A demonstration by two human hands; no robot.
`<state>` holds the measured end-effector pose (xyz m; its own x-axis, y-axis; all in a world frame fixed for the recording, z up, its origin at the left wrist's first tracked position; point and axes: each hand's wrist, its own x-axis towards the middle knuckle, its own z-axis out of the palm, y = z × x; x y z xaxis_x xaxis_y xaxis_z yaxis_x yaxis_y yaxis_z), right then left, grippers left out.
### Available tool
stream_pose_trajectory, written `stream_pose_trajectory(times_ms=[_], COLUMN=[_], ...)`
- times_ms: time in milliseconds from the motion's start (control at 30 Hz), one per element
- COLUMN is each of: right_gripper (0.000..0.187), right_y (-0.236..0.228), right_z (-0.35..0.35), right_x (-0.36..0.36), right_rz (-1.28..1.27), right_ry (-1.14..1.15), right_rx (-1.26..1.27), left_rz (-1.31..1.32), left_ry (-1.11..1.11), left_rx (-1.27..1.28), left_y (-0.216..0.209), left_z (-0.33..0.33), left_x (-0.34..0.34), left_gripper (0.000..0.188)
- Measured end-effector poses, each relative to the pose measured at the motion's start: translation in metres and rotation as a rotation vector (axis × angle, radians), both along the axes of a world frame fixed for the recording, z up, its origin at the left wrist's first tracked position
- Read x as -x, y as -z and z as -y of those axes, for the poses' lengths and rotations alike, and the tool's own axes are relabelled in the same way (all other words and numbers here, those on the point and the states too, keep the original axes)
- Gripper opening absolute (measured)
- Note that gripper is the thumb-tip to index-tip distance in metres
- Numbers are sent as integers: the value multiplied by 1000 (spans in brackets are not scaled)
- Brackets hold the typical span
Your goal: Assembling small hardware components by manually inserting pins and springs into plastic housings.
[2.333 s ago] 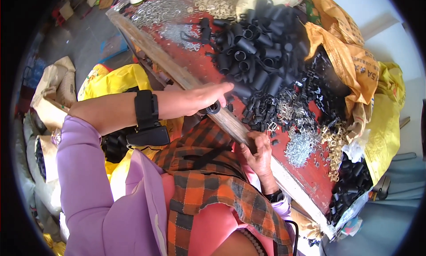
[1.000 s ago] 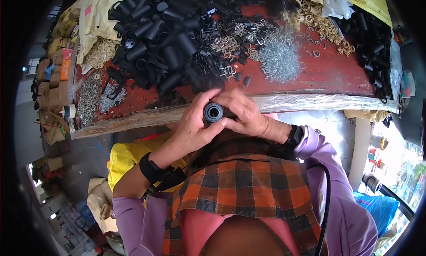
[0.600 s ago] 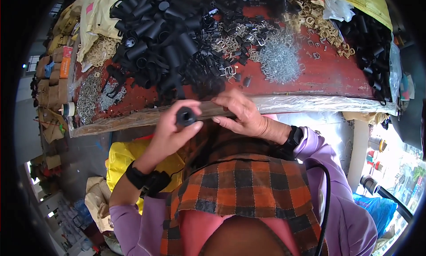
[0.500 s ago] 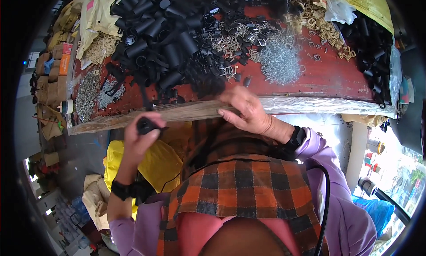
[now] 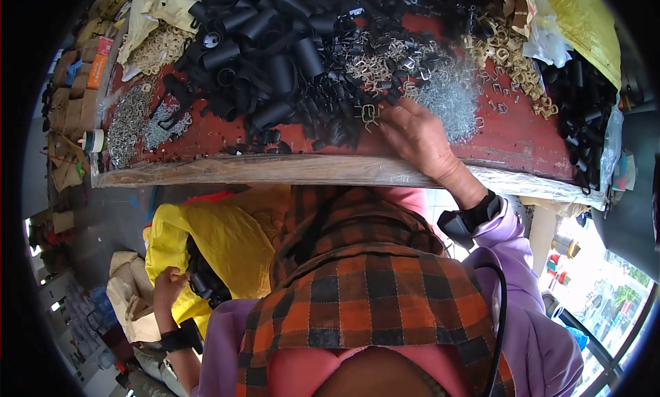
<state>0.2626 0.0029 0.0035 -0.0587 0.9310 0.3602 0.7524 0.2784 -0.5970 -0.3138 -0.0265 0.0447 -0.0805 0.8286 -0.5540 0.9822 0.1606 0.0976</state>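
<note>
My left hand (image 5: 170, 288) is low on the left, at the mouth of a yellow sack (image 5: 234, 252). Its fingers are loosely bent and apart, with nothing seen in them. Black parts (image 5: 205, 277) lie inside the sack beside it. Over the front of the red tabletop (image 5: 323, 137), my right hand (image 5: 421, 137) reaches in with fingertips drawn together among small black pieces. What they pinch, if anything, is hidden. Just left of those fingertips lie metal clips (image 5: 370, 114); to their right is a heap of small silvery pieces (image 5: 450, 101).
Black tubular parts (image 5: 275, 74) are heaped at the back left. Tan rings (image 5: 509, 57) spread at the back right, near a yellow bag (image 5: 577, 26). More silvery pieces (image 5: 130, 118) lie on the left. A plastic-wrapped edge (image 5: 309, 170) borders the table's front.
My left hand has moved down and left from the table edge to the yellow sack, and the black cylindrical part it held is gone from it. My right hand has reached forward among the small pieces.
</note>
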Motion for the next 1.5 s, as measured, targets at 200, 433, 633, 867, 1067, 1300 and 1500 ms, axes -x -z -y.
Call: stream_pose_trajectory(times_ms=[200, 433, 633, 867, 1067, 1300, 1500], right_gripper=[14, 13, 13, 10, 7, 8, 10], right_y=[-6, -19, -25, -11, -11, -4, 9], right_z=[-20, -59, -47, 17, 29, 33, 29], right_x=[-23, -88, -72, -60, -68, -44, -12], right_rz=[117, 127, 83, -76, -115, -164, -173], right_ry=[23, 241, 147, 261, 294, 185, 48], right_rx=[63, 143, 65, 160, 175, 157, 218], left_rz=[994, 815, 578, 122, 173, 584, 745], left_ry=[-47, 866, 1214, 1261, 1213, 1128, 1087], left_rx=[198, -282, -895, -804, -872, -728, -669], left_y=[-39, -16, 15, 58, 59, 9, 2], left_z=[-83, -162, -250, -302, -298, -263, -213], left_x=[-149, -324, -451, -513, -512, -472, -403], left_gripper=[11, 13, 10, 20, 21, 23, 22])
